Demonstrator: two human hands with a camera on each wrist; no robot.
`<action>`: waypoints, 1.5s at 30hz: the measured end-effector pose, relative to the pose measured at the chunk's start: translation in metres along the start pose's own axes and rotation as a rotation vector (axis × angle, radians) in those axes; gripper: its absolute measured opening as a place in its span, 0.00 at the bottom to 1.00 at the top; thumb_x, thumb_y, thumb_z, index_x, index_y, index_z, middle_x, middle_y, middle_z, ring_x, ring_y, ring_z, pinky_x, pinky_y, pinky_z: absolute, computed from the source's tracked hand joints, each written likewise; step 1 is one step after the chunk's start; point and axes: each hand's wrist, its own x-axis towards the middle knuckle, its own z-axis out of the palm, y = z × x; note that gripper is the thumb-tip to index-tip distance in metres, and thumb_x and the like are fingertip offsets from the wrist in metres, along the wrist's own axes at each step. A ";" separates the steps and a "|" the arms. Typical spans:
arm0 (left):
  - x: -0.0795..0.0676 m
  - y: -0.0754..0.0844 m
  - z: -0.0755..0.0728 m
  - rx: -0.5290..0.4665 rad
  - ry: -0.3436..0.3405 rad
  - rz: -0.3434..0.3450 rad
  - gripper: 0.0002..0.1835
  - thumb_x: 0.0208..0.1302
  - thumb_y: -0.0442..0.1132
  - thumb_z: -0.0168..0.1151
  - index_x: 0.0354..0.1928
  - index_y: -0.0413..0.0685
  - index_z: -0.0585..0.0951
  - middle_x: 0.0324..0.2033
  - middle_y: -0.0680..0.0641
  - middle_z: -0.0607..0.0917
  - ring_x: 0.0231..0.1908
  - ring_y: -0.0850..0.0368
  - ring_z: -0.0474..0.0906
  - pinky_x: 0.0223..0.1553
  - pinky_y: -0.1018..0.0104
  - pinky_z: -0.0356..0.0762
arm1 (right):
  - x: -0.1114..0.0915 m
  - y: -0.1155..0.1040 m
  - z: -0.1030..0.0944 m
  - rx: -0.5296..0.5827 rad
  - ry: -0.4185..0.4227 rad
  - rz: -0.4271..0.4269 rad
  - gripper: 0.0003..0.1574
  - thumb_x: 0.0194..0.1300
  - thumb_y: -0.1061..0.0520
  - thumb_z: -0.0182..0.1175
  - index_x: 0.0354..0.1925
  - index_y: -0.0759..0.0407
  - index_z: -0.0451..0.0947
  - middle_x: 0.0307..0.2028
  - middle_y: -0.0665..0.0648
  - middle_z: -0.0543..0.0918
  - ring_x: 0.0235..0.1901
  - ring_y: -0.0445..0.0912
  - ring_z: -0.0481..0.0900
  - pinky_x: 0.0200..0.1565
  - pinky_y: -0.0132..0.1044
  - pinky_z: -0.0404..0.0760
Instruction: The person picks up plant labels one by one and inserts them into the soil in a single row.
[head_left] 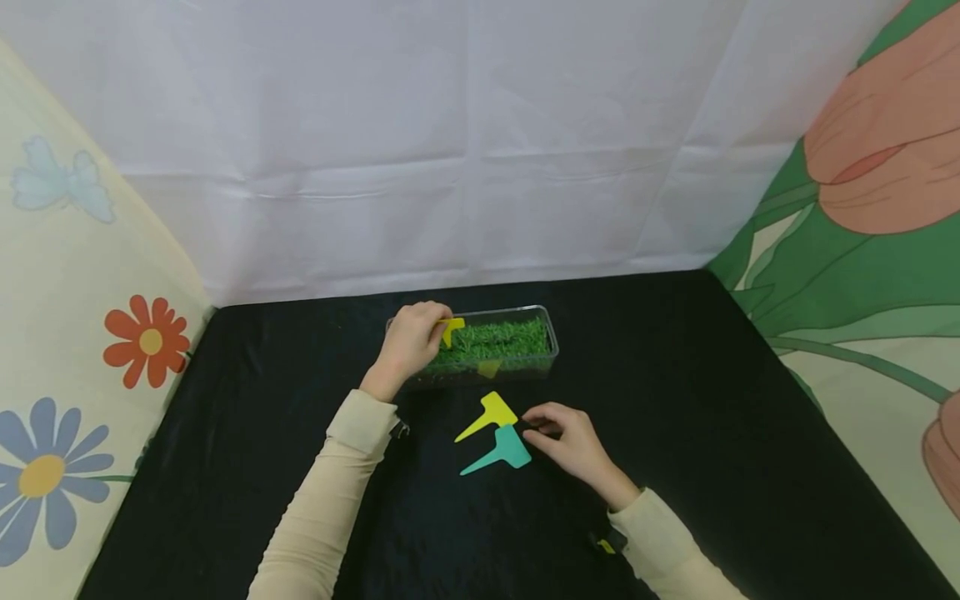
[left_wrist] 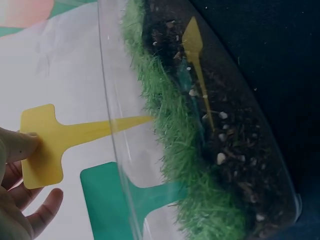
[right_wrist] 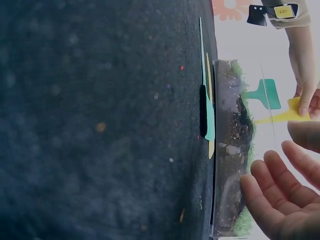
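My left hand [head_left: 409,340] pinches a yellow T-shaped plant label [left_wrist: 42,147] by its wide head, above a clear plastic box [head_left: 557,343]. In the left wrist view the label's narrow tip meets the green grass [left_wrist: 172,117] growing in the box. A green plant label [left_wrist: 106,200] stands in that grass beside it. On the black cloth, a yellow plant label [head_left: 495,410] and a teal plant label [head_left: 512,447] lie before the box. Just right of them hovers my right hand [head_left: 572,440], holding nothing, its fingers loosely bent.
Dark soil with pale bits [left_wrist: 225,135] shows through the box wall, along with a faint yellow label shape. A black cloth [head_left: 712,417] covers the table. White fabric [head_left: 465,167] hangs behind, and flower-patterned panels [head_left: 150,342] stand at both sides.
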 end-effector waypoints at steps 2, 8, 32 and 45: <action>0.000 0.000 0.001 0.020 -0.011 -0.003 0.05 0.59 0.29 0.59 0.37 0.40 0.80 0.32 0.45 0.82 0.31 0.51 0.78 0.41 0.56 0.74 | 0.000 0.000 0.000 0.002 0.000 0.002 0.11 0.52 0.67 0.65 0.37 0.65 0.80 0.35 0.57 0.81 0.33 0.48 0.80 0.34 0.35 0.80; -0.001 0.001 0.001 0.061 -0.057 -0.040 0.05 0.61 0.31 0.58 0.38 0.42 0.80 0.34 0.45 0.82 0.34 0.51 0.77 0.43 0.55 0.72 | -0.001 0.000 -0.001 0.015 0.001 -0.008 0.10 0.53 0.66 0.64 0.37 0.65 0.79 0.35 0.58 0.81 0.34 0.49 0.80 0.34 0.35 0.80; -0.004 -0.006 0.009 0.086 -0.063 -0.053 0.06 0.60 0.30 0.58 0.38 0.42 0.81 0.34 0.45 0.83 0.35 0.50 0.78 0.45 0.54 0.71 | 0.001 -0.002 -0.003 0.020 -0.012 0.002 0.12 0.52 0.67 0.65 0.39 0.66 0.79 0.36 0.58 0.81 0.34 0.49 0.80 0.36 0.36 0.80; -0.002 -0.005 0.011 0.126 -0.076 -0.059 0.06 0.59 0.31 0.59 0.38 0.42 0.82 0.35 0.45 0.83 0.36 0.51 0.79 0.46 0.54 0.71 | -0.001 0.000 -0.002 0.020 0.008 -0.003 0.12 0.51 0.68 0.65 0.37 0.66 0.79 0.35 0.58 0.81 0.33 0.50 0.80 0.35 0.37 0.80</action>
